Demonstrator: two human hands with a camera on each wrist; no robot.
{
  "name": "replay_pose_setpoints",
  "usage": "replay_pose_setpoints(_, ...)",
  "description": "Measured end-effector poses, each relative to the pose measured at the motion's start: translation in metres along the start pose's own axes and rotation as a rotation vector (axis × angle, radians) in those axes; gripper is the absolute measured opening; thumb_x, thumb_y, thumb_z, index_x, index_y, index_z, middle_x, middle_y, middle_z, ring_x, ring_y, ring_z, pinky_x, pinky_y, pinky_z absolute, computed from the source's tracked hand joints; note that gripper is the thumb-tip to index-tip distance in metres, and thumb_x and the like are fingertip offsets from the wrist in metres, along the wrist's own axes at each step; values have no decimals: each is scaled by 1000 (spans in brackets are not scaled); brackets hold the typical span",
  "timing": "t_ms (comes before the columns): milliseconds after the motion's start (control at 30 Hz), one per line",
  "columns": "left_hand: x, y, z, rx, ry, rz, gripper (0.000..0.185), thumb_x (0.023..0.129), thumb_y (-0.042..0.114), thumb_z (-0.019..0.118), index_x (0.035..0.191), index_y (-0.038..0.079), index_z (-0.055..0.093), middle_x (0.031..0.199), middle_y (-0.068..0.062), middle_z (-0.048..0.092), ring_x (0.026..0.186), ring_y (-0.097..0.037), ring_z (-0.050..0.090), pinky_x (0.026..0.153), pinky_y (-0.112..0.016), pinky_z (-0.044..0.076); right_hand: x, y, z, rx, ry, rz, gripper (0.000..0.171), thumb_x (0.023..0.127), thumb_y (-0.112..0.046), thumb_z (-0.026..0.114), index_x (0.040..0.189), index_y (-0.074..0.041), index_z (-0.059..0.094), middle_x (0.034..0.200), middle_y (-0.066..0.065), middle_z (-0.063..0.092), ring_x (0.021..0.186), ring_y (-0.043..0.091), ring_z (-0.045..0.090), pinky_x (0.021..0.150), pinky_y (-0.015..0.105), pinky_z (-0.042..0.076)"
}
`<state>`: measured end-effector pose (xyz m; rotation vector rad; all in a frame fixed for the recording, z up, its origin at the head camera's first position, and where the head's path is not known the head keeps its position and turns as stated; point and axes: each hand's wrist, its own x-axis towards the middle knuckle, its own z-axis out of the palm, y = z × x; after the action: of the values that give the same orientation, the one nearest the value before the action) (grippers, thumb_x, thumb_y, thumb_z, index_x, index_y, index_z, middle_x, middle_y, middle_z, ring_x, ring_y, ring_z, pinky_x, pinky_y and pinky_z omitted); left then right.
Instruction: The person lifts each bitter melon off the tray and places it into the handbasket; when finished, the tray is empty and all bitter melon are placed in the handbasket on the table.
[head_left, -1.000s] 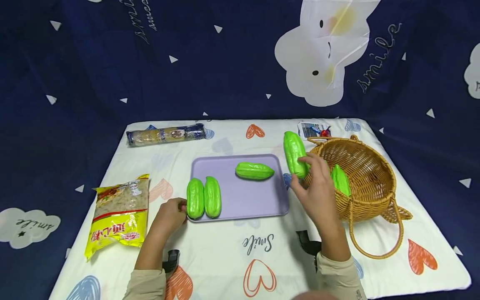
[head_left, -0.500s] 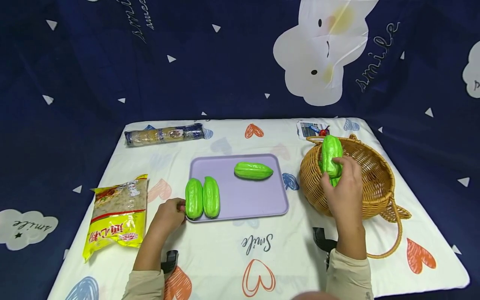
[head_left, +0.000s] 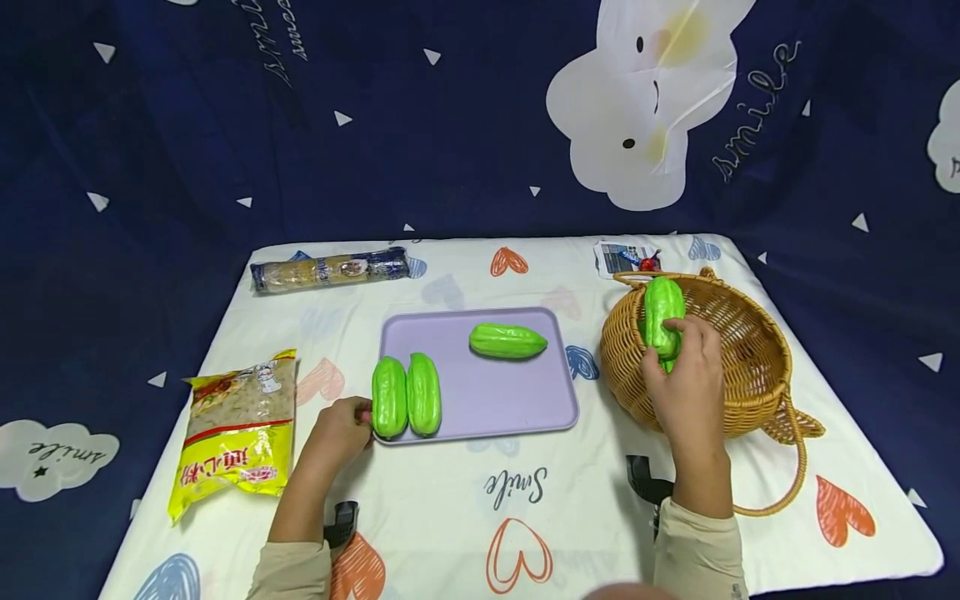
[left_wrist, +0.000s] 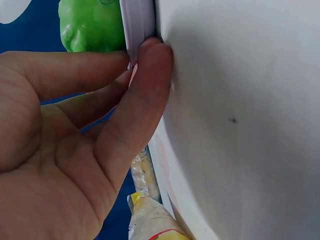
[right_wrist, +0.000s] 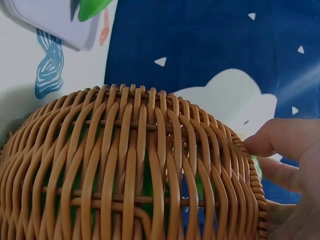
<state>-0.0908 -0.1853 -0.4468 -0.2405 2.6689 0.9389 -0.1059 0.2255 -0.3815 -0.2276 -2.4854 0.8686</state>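
Observation:
My right hand [head_left: 686,375] grips a green ridged gourd [head_left: 662,312], held upright just inside the near-left rim of the wicker basket [head_left: 750,350]. Green shows through the weave of the basket [right_wrist: 125,165] in the right wrist view, and my fingers [right_wrist: 285,145] sit at its rim. My left hand [head_left: 341,429] pinches the front-left corner of the lilac tray [head_left: 495,392], its thumb [left_wrist: 140,110] against the tray rim [left_wrist: 137,20]. Two gourds [head_left: 390,396] [head_left: 424,393] lie side by side at that corner. A third gourd [head_left: 507,341] lies across the tray's back.
A yellow bag of food [head_left: 236,429] lies at the left of the white heart-print cloth. A long pasta pack [head_left: 330,268] lies at the back left, and a small packet [head_left: 626,257] behind the basket. A dark blue curtain hangs behind the table.
My right hand carried the gourd rightward from beside the tray to over the basket, then lowered it slightly. The left hand stayed at the tray corner.

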Motion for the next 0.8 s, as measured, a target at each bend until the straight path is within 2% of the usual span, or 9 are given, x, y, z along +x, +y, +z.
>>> replay_pose_setpoints(367, -2, 0, 0, -2, 1, -8, 36, 91, 5, 49, 123, -10, 57, 91, -13, 64, 72, -19, 58, 70, -35, 46, -2, -3, 0, 8, -5, -24, 35, 85, -8, 64, 117, 3, 58, 136, 21, 44, 125, 42, 44, 102, 57, 35)
replay_pose_setpoints(467, -3, 0, 0, -3, -2, -11, 36, 91, 4, 49, 123, -10, 57, 91, -14, 63, 73, -20, 57, 70, -35, 46, -5, -7, 4, 28, 19, -81, 32, 84, -5, 64, 114, 4, 59, 134, 22, 46, 125, 42, 43, 102, 57, 34)
replay_pose_setpoints(600, -3, 1, -1, -9, -5, -13, 36, 91, 4, 49, 124, -10, 57, 90, -14, 63, 72, -19, 57, 69, -34, 46, -11, -20, 16, 56, 34, -203, 30, 82, -3, 65, 111, 3, 61, 131, 24, 49, 123, 42, 43, 100, 57, 36)
replay_pose_setpoints(700, -2, 2, -1, -8, -4, -12, 37, 91, 4, 49, 124, -10, 57, 90, -14, 63, 72, -19, 57, 68, -34, 46, -19, -33, 31, 67, -23, -300, 31, 80, -4, 67, 110, 1, 62, 128, 22, 52, 121, 41, 46, 99, 56, 39)
replay_pose_setpoints(800, -1, 2, 0, -1, 4, -9, 37, 91, 5, 49, 124, -10, 57, 91, -14, 64, 73, -20, 58, 69, -34, 46, -30, -49, 51, 50, -151, -378, 32, 81, -9, 68, 112, -4, 62, 127, 18, 54, 117, 37, 51, 94, 52, 45)
